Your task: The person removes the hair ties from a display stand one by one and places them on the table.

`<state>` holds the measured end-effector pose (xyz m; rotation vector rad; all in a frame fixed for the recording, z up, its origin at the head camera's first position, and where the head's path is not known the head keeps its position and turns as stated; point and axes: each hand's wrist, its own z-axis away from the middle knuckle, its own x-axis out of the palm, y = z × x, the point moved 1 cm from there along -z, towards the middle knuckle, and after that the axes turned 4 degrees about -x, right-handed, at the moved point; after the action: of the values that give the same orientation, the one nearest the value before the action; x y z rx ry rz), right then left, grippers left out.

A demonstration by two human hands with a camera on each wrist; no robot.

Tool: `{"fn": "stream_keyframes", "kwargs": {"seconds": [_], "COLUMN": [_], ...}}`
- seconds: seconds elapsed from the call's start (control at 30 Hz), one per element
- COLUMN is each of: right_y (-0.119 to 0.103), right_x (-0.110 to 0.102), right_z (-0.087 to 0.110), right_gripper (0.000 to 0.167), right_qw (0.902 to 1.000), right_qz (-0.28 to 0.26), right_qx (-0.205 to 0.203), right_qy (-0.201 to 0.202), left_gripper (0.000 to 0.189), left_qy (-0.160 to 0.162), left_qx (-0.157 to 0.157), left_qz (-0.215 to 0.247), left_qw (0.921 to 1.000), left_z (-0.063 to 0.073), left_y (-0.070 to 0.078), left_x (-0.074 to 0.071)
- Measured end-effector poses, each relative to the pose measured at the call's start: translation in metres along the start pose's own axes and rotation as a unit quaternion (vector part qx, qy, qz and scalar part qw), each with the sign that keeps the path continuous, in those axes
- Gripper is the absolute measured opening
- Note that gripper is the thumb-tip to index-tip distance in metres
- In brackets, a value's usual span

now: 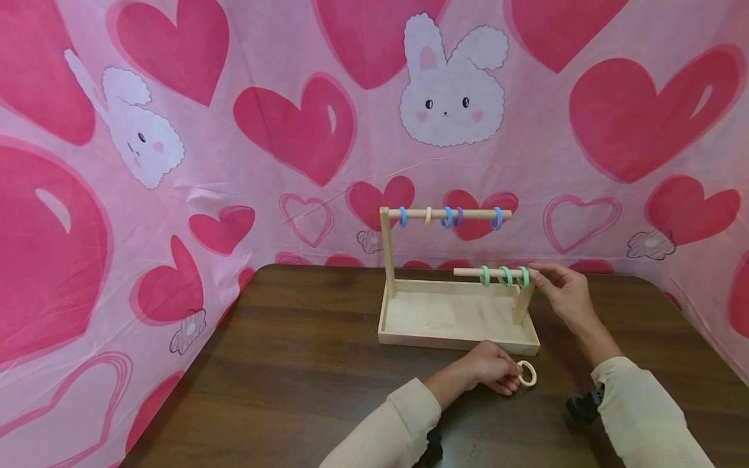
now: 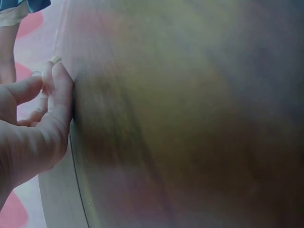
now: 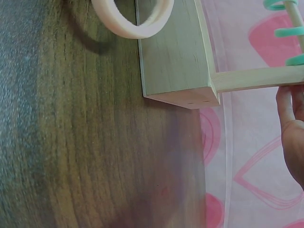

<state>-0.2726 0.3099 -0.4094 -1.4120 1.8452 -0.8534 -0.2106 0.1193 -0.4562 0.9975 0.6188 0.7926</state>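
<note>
A wooden stand (image 1: 456, 340) has a shallow tray base and two horizontal rods on posts. Several blue, purple and cream rings hang on the higher back rod (image 1: 471, 214); three green rings (image 1: 506, 276) hang on the lower front rod (image 1: 466, 272). Just in front of the tray's right end, my left hand (image 1: 491, 367) pinches a cream ring (image 3: 137, 31) by its edge. My right hand (image 1: 569, 296) holds the top of the right post (image 1: 523, 305) between thumb and fingers, beside the nearest green ring. The right wrist view shows only part of that hand.
The stand sits on a dark wooden table (image 1: 304, 364), toward its back edge. A pink cloth (image 1: 374, 149) with hearts and rabbits hangs behind and beside the table. Dark wrist cameras (image 1: 585, 407) show under the sleeves.
</note>
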Motion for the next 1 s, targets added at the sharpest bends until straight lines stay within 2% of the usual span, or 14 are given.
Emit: {"fn": "stream_keyframes", "kwargs": {"seconds": [0.4,0.8,1.0], "right_y": [0.0014,0.0001,0.0002], "right_x": [-0.0010,0.0000,0.0008], "right_z": [0.0012,-0.0002,-0.0005], "right_gripper": [0.019,0.018,0.018], "right_qw": [0.9998,1.0000,0.9999], "right_qz": [-0.016,0.004,0.005], "right_qx": [-0.006,0.002,0.010], "right_qy": [-0.007,-0.001,0.006], "left_gripper": [0.016,0.015,0.013], "left_qy": [0.008,0.029,0.032], "left_qx": [-0.009,-0.019,-0.013], "left_qz": [-0.016,-0.024,-0.025], "left_qw": [0.9998,0.9991,0.9991], "left_z": [-0.0001,-0.0012,-0.0018], "left_y": [-0.0018,-0.0012,-0.0013], "left_x": [0.0018,0.0015,0.0016]}}
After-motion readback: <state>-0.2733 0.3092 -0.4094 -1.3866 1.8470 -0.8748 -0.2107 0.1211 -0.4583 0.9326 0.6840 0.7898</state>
